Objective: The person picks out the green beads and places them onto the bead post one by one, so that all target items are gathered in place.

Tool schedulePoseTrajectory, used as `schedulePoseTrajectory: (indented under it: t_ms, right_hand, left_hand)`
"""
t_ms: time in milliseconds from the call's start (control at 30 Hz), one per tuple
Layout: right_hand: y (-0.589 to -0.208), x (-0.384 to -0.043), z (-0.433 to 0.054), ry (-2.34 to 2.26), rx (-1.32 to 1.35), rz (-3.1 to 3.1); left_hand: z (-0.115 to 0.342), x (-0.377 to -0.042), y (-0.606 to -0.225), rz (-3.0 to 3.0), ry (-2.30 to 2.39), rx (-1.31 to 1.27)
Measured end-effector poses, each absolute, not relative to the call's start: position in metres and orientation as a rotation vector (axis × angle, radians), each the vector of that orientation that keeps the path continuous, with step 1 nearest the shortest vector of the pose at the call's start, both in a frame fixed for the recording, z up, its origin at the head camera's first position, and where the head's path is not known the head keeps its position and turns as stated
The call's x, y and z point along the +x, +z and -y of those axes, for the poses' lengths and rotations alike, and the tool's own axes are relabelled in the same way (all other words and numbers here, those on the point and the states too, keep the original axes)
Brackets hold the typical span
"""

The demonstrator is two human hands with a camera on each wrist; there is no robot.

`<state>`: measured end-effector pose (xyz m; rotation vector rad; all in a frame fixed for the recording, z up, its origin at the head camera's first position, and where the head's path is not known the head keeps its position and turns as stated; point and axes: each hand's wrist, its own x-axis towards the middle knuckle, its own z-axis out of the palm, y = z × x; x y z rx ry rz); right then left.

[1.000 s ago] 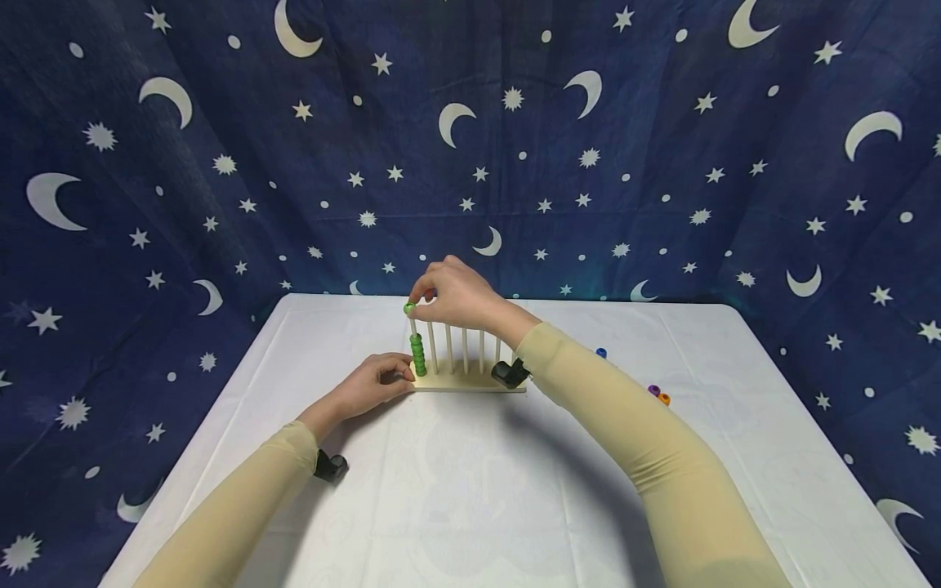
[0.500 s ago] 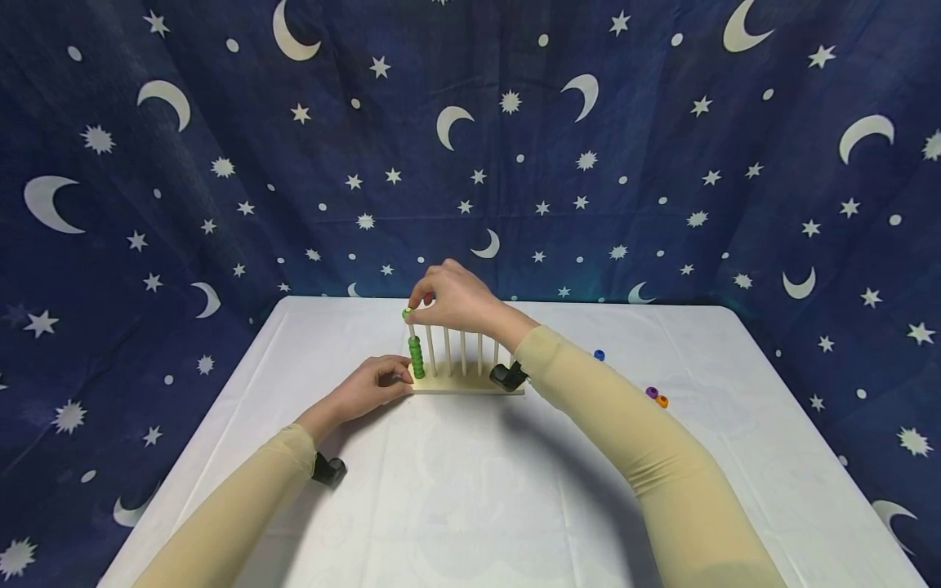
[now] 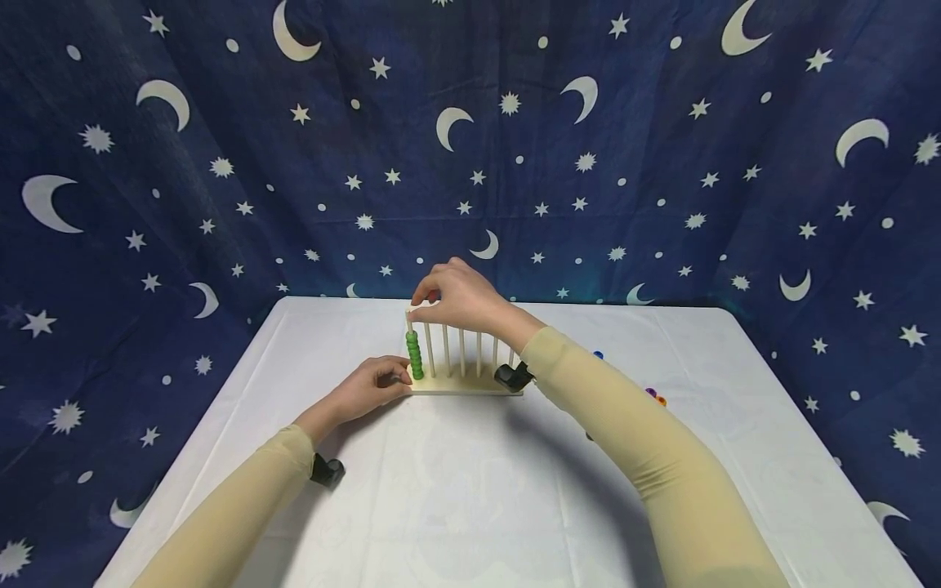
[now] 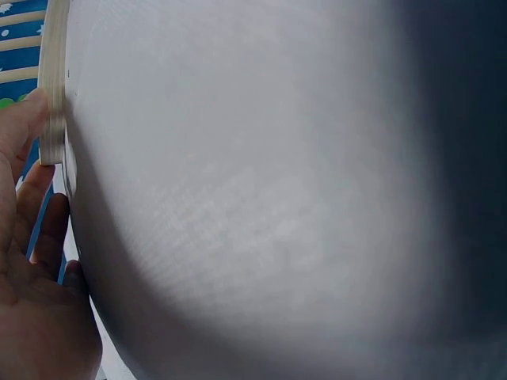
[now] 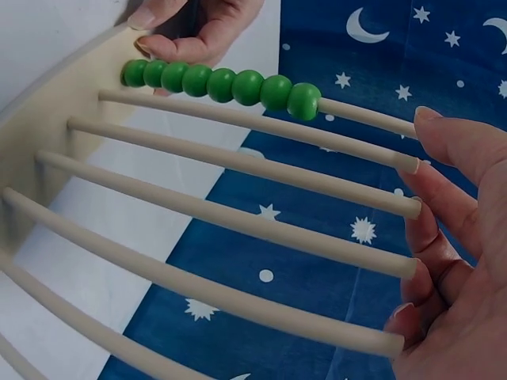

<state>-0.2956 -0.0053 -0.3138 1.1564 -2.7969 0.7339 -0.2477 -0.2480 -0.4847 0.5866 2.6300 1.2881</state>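
Note:
A pale wooden peg stand [image 3: 463,385] with a row of upright pegs stands on the table. Several green beads [image 5: 222,85] are stacked on its leftmost peg [image 5: 368,116], whose upper part is bare. My left hand [image 3: 371,385] grips the left end of the base, thumb in front and fingers behind; in the left wrist view the base's edge [image 4: 52,103] lies between them. At the top of that peg is my right hand [image 3: 463,298], its thumb [image 5: 444,142] at the tip and its fingers loosely bent. No bead shows between those fingers.
Right of the stand, partly behind the right sleeve [image 3: 632,425], lie a blue bead [image 3: 599,355], a purple bead [image 3: 650,393] and an orange bead [image 3: 662,401]. A star-patterned curtain [image 3: 515,196] hangs behind the white table [image 3: 456,490].
The green bead that my right hand pinched at the peg's top has dropped onto the stack below. My right hand has let go of it; my left hand stays on the base.

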Motion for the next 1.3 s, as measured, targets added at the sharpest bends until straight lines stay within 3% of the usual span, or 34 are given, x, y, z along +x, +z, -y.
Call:
schedulePoseTrajectory:
  t_ms: [367, 1300]
  right_hand:
    - [-0.303, -0.289, -0.02, 0.831, 1.111, 2.802]
    - [-0.315, -0.276, -0.157, 0.917, 0.735, 2.873]
  left_hand:
    - [0.251, -0.243, -0.484, -2.648, 1.251, 0.574]
    - [0.245, -0.241, -0.483, -2.665, 1.255, 0.578]
